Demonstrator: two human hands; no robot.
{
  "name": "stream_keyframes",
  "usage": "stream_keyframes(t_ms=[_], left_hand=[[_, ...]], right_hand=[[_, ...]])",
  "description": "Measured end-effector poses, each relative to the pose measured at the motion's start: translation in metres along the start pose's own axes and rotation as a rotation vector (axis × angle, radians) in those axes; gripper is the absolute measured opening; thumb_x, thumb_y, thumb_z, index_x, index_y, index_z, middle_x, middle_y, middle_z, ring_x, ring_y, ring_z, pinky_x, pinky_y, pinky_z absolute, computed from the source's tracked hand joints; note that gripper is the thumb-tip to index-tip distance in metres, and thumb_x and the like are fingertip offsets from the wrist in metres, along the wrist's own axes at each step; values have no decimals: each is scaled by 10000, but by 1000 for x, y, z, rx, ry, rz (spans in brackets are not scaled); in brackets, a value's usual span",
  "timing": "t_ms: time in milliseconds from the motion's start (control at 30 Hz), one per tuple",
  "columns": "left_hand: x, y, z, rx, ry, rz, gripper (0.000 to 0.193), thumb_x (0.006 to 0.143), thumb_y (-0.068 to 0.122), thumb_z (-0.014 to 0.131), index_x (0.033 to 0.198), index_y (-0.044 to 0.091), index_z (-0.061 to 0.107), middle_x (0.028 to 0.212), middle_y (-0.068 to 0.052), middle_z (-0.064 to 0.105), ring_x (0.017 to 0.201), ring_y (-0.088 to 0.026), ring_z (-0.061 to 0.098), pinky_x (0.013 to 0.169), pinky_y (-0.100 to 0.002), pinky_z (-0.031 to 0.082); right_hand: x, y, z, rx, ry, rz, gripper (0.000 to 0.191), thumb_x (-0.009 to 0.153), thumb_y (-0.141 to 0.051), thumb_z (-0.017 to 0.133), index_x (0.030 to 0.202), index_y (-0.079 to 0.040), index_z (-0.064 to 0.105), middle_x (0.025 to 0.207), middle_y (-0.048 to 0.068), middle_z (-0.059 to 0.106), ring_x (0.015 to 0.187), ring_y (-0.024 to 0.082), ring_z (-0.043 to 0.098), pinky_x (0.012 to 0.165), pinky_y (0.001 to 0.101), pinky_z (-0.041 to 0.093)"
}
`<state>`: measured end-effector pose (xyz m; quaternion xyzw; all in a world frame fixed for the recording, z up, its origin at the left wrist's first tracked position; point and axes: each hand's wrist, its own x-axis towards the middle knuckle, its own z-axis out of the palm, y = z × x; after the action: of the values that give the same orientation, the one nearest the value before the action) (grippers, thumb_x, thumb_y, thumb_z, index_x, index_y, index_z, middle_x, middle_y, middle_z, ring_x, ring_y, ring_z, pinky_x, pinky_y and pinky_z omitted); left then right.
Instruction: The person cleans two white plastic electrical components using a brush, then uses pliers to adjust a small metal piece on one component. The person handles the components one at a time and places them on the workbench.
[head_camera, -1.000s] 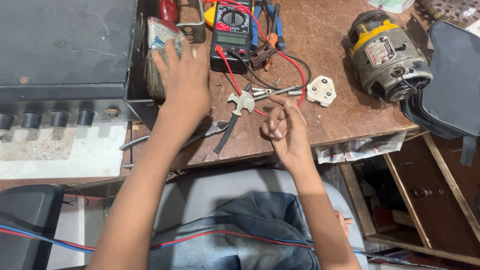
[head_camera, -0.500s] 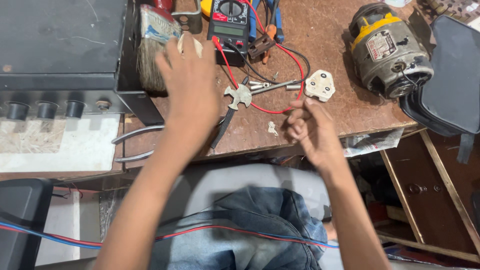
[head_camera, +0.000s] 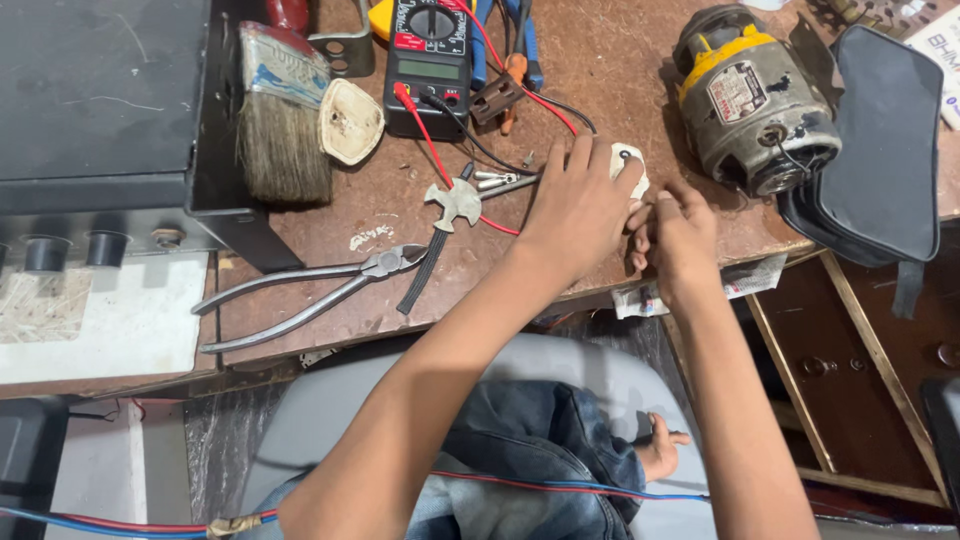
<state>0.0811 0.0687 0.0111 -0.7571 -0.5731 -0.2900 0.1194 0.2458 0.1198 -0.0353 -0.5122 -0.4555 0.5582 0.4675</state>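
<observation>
Brown and scuffed, the workbench (head_camera: 380, 300) carries a clutter of repair gear, and both hands meet near its front edge over a small white plug part (head_camera: 628, 168). The left hand (head_camera: 575, 215) lies spread over it, fingers (head_camera: 578, 160) flat and extended with the white piece showing just past their tips; whether they pinch it cannot be told. The right hand (head_camera: 680, 235) is curled in beside it, fingertips (head_camera: 645, 222) bunched against the near side of the same piece, seemingly working on something small. By the look of it, the step in hand is seating or holding the part steady; the next move would call for a firm pinch and fine fingertip control. Left of the fingers lie a red probe lead (head_camera: 430, 135), a multimeter (head_camera: 428, 60), long-handled pliers (head_camera: 300, 290), a brush (head_camera: 280, 120) and a pale plug cover (head_camera: 350, 120); beyond the right hand's fingertips sits an electric motor (head_camera: 760, 100).
</observation>
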Motion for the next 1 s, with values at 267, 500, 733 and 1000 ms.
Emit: stream_keyframes(t_ms=[267,500,733,1000], left_hand=[[6,4,21,-34,-28,-53,336,878,346,669,1079,78,685,1078,-208,688,1220,-387,533,1056,-545,370],[2,7,22,-97,-17,-63,269,883,284,671,1057,83,708,1065,-202,691,1174,-370,550,1059,-538,379],[-7,-9,-2,-228,138,-12,317,879,368,723,1075,119,721,1052,-218,689,1160,-416,523,1039,-598,334],[-50,-37,-60,-227,128,-13,572,862,327,767,1276,-21,580,1158,-233,682,1237,-406,504,1084,-577,307]], right_hand=[[-6,-11,5,-40,-84,51,351,1041,-118,463,1344,19,573,769,53,569,488,128,480,368,298,386],[-11,-6,7,-29,-101,-20,274,1085,-144,455,1284,11,561,744,30,554,510,118,501,408,294,458],[-20,1,9,-28,-135,-156,272,1116,-157,440,1305,-20,580,764,52,591,514,92,497,412,249,429],[-31,5,24,-121,-9,-284,276,1054,-106,585,1325,-75,549,871,32,652,554,45,528,414,202,406]])
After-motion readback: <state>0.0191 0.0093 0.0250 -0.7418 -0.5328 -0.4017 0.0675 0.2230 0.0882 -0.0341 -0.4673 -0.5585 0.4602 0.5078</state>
